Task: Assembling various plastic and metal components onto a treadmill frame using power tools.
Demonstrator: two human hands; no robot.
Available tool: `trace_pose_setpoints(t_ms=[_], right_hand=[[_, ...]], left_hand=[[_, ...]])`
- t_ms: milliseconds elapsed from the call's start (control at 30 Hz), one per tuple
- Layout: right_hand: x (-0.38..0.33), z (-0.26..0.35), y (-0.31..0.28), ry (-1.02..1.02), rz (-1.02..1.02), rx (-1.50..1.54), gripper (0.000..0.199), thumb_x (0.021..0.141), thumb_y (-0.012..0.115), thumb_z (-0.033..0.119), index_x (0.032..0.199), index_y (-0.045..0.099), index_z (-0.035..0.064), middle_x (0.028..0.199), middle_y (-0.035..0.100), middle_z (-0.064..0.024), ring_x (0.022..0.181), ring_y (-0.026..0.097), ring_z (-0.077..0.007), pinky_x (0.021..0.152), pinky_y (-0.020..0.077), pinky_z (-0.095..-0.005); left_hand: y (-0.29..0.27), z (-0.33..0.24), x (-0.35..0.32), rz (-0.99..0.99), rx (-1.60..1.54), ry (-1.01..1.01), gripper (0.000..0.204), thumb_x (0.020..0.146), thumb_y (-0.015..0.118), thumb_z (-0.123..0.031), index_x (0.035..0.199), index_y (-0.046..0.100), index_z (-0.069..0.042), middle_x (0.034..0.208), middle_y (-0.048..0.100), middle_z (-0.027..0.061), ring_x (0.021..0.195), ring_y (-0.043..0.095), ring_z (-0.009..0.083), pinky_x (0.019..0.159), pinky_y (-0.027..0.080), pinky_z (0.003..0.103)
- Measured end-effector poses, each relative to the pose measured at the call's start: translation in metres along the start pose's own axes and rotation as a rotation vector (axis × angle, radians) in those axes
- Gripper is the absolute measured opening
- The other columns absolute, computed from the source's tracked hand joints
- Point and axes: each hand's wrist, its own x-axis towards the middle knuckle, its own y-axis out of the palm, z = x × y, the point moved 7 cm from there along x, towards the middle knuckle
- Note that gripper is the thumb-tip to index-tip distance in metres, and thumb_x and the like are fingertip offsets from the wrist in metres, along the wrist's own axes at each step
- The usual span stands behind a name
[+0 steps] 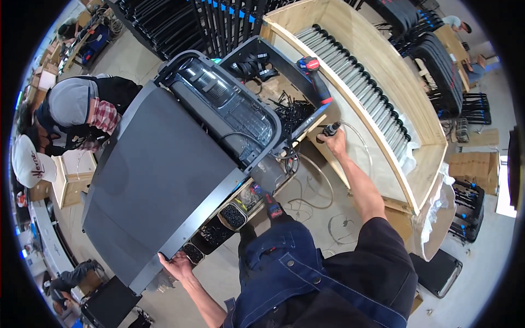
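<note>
The panel slants from lower left to upper right, long axis diagonal. The left hand grips its near corner; the right hand, well apart, clasps a tool.

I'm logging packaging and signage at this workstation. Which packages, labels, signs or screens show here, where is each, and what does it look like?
Cardboard boxes: far right on the floor, brown, rectangular, stacked.
Small cardboard boxes: under the dark panel's edge, between the hands, open, holding black screws.
Blue tags: top centre, a row of small squares on black racks.
Signs or screens: none that can be made out.
</note>
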Motion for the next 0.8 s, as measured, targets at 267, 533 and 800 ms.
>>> trace_pose_setpoints(t_ms=[267,533,800], right_hand=[[0.044,-0.086,0.062,0.198,0.071,-0.101,0.055,0.065,0.09,0.015,0.114,0.069,0.0068,0.101,0.075,-0.0129,0.096,0.071,-0.0312,0.088,0.0539,-0.0417],[-0.052,0.01,-0.003,0.182,0.228,0.082,0.045,0.088,0.078,0.021,0.122,0.063,-0.0045,0.114,0.071,-0.0133,0.107,0.068,-0.0232,0.093,0.0536,-0.0364],[-0.169,-0.018,0.07,0.378,0.587,0.318,0.018,0.095,0.07,0.017,0.101,0.07,0.0004,0.082,0.07,-0.0052,0.074,0.067,-0.0137,0.067,0.0538,-0.0277]], left_hand=[[0.017,0.01,-0.011,-0.044,0.076,-0.033,0.035,0.089,0.077,-0.042,0.103,0.07,-0.01,0.087,0.072,0.0035,0.073,0.061,0.0192,0.069,0.05,0.036],[0.015,0.006,-0.002,0.035,0.043,0.036,0.044,0.091,0.075,-0.043,0.116,0.067,-0.008,0.101,0.074,0.0063,0.082,0.067,0.0216,0.064,0.054,0.03],[-0.005,0.002,-0.001,-0.102,0.102,0.111,0.053,0.084,0.08,-0.05,0.12,0.062,-0.014,0.107,0.066,0.0019,0.089,0.061,0.0194,0.075,0.05,0.034]])
